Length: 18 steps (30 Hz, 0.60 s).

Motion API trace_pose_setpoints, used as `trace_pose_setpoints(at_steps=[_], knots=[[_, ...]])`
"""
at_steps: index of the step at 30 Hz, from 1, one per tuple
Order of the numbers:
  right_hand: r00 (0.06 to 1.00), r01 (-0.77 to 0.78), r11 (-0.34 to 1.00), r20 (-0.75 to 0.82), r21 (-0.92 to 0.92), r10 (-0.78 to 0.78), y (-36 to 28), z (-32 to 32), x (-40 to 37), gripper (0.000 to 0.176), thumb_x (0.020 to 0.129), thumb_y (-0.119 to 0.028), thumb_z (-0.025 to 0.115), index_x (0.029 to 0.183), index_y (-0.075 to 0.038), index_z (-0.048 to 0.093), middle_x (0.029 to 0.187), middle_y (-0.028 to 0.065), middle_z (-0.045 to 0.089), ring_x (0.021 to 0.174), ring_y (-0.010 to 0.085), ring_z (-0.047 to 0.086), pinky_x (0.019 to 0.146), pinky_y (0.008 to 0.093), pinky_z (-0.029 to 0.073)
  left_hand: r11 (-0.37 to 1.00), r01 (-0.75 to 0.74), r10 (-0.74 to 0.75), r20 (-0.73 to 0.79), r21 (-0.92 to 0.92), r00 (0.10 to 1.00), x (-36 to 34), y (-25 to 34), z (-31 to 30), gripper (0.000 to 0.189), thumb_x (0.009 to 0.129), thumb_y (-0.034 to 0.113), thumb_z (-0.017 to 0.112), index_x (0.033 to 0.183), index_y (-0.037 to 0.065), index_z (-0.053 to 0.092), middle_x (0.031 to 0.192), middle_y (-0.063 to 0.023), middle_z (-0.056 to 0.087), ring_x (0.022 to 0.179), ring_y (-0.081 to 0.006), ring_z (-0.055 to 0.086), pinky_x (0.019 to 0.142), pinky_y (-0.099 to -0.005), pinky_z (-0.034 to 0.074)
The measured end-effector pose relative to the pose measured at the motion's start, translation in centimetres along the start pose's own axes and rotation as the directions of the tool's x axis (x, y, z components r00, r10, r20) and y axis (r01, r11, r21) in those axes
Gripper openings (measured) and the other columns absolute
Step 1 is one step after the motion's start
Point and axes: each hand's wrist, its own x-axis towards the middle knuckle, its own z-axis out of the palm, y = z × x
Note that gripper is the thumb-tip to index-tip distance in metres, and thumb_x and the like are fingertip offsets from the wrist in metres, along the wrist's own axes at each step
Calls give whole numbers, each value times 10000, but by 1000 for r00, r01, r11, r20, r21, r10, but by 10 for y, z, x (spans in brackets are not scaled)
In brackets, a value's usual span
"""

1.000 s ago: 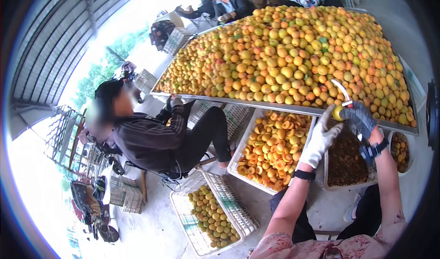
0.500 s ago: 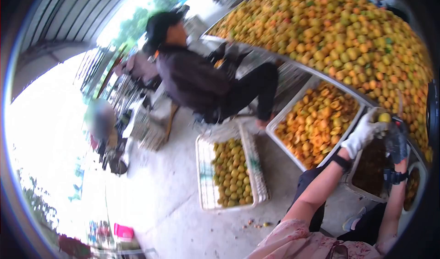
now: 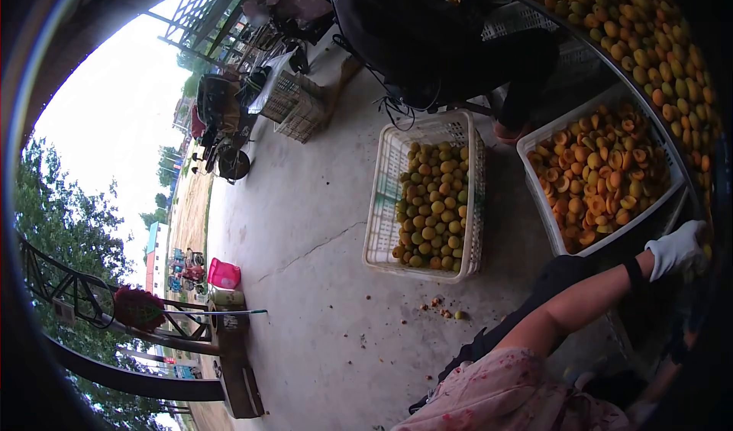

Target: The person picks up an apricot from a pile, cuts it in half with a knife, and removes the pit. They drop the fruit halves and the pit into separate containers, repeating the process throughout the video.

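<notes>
My left hand [image 3: 678, 249], in a white glove with a dark band at the wrist, is at the right edge of the view beside the heaped table. Its fingers are curled around a yellowish apricot [image 3: 706, 251], only partly visible. My right hand [image 3: 693, 310] is lost in the dark at the lower right, and its fingers and anything in them cannot be made out. Close to my left hand is a white crate of halved orange apricots [image 3: 527, 153]. Whole apricots [image 3: 649, 57] are heaped on the metal-edged table [image 3: 586, 43].
A white basket [image 3: 372, 236] of greenish-yellow apricots stands on the concrete floor [image 3: 305, 293]. Behind it sits a person in dark clothes [image 3: 412, 41]. Fruit scraps [image 3: 437, 303] lie near my leg. Stacked crates [image 3: 294, 106], a motorbike [image 3: 221, 125] and a pink bucket [image 3: 224, 274] are farther left.
The view has swung left and down, so the table, crate and my hands appear farther right. My right hand has passed into the dark edge. My left hand keeps its curled grip.
</notes>
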Motion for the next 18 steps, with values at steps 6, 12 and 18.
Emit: trace_pose_setpoints(at_steps=[6, 12, 18], knots=[[1000, 24, 983, 3, 180, -25, -16, -1, -24, 210, 923, -151, 533, 1084, -24, 578, 661, -12, 527, 498, 61, 474, 410, 209, 357, 999, 3, 2, 116, -37, 993, -4, 8, -4, 379, 800, 6, 627, 1144, -46, 475, 737, -94, 630, 578, -148, 612, 498, -255, 514], [1000, -15, 997, -14, -78, 14, -39, -7, -49, 257, 918, -135, 560, 1160, -49, 547, 642, -16, 519, 448, 64, 435, 408, 199, 321, 990, 39, -49, 70, 137, 996, -9, 10, 12, 325, 859, 3, 550, 1180, -41, 523, 951, -100, 624, 798, -157, 621, 730, -260, 514], [946, -64, 989, -324, -136, 17, -58, -17, -61, 168, 793, -138, 658, 925, -42, 618, 533, 21, 529, 437, 104, 517, 422, 260, 387, 992, 96, -80, 188, -81, 979, -5, 6, 25, 481, 795, 109, 609, 1227, -62, 487, 1014, -159, 599, 822, -232, 616, 748, -318, 522]])
